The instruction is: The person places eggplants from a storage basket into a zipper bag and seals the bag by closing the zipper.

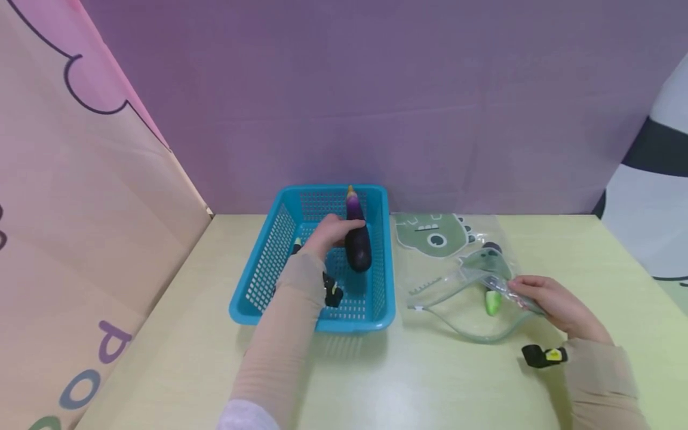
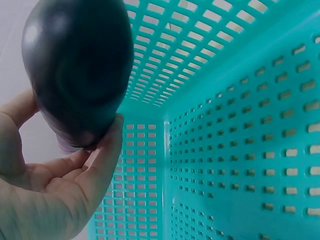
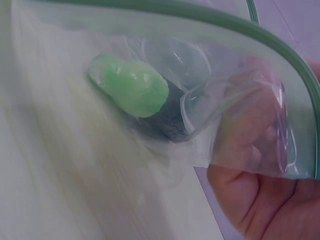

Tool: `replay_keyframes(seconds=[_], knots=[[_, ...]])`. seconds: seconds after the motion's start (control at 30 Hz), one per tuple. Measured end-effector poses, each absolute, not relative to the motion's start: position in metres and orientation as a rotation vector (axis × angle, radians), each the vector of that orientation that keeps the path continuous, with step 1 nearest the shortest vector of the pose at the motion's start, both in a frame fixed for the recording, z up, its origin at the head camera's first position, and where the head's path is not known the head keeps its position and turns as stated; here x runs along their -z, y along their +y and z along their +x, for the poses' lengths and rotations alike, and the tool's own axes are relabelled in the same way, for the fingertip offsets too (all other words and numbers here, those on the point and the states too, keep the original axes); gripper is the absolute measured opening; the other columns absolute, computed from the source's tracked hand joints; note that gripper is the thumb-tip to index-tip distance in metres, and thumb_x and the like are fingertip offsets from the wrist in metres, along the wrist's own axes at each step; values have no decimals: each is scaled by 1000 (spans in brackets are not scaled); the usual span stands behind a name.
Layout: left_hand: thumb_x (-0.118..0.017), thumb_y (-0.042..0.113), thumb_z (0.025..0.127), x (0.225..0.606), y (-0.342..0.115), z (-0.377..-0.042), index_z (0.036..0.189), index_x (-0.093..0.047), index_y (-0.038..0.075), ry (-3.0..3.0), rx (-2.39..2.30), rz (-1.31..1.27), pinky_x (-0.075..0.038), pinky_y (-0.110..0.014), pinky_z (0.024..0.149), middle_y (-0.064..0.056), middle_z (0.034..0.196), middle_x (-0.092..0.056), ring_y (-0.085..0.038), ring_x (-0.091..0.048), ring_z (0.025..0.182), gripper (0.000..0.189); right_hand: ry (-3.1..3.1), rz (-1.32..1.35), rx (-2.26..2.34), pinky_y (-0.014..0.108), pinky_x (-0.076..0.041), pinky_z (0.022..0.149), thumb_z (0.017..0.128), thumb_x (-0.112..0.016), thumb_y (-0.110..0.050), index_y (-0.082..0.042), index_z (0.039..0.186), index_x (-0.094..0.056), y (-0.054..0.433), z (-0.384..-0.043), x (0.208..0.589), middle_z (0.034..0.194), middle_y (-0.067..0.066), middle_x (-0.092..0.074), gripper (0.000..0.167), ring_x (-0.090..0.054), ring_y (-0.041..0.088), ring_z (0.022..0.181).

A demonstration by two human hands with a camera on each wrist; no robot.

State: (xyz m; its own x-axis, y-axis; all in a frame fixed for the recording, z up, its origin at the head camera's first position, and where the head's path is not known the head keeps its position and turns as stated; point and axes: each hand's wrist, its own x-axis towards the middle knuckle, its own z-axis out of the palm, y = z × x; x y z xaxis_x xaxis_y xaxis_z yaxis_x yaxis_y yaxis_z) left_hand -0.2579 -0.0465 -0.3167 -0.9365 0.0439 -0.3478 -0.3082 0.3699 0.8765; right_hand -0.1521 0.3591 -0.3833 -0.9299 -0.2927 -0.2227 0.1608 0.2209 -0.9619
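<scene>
My left hand (image 1: pixel 334 232) grips a dark purple eggplant (image 1: pixel 358 242) over the blue basket (image 1: pixel 391 286). The eggplant's pale stem end points to the back wall; its rounded end fills the upper left of the left wrist view. At the right, my right hand (image 1: pixel 556 303) pinches the edge of a clear zip bag (image 1: pixel 473 337) printed with a green cartoon animal. The bag's mouth gapes toward the front. Inside lies a dark vegetable with a light green end (image 3: pixel 127 85), partly hidden by folds of plastic; its exact kind is unclear.
Another dark thing with a pale green tip (image 1: pixel 297 242) lies at the basket's left side, mostly behind my left arm. Basket and bag share a pale wooden table (image 1: pixel 177 370). A purple cloth backdrop (image 1: pixel 376 107) rises behind the table, and a printed pink one (image 1: pixel 80 197) stands at left.
</scene>
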Motion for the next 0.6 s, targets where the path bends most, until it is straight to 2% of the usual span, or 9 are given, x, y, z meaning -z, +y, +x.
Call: replay_keyframes(seconds=[0.3, 0.6], knots=[[-67, 36, 86, 314, -45, -258, 122, -54, -2, 2271, -1623, -211, -45, -43, 100, -17, 117, -63, -28, -63, 103, 54, 2127, -141, 1772, 16, -47, 55, 100, -44, -10, -24, 84, -68, 357, -152, 383, 72, -12, -60, 31, -54, 0, 61], [-67, 35, 87, 310, -42, -259, 118, -58, -2, 2235, -1673, -180, -51, -38, 92, -16, 114, -66, -24, -65, 99, 50, 2142, -130, 1769, 16, -47, 55, 99, -45, -10, -24, 85, -68, 358, -152, 383, 73, -12, -60, 31, -54, 0, 61]])
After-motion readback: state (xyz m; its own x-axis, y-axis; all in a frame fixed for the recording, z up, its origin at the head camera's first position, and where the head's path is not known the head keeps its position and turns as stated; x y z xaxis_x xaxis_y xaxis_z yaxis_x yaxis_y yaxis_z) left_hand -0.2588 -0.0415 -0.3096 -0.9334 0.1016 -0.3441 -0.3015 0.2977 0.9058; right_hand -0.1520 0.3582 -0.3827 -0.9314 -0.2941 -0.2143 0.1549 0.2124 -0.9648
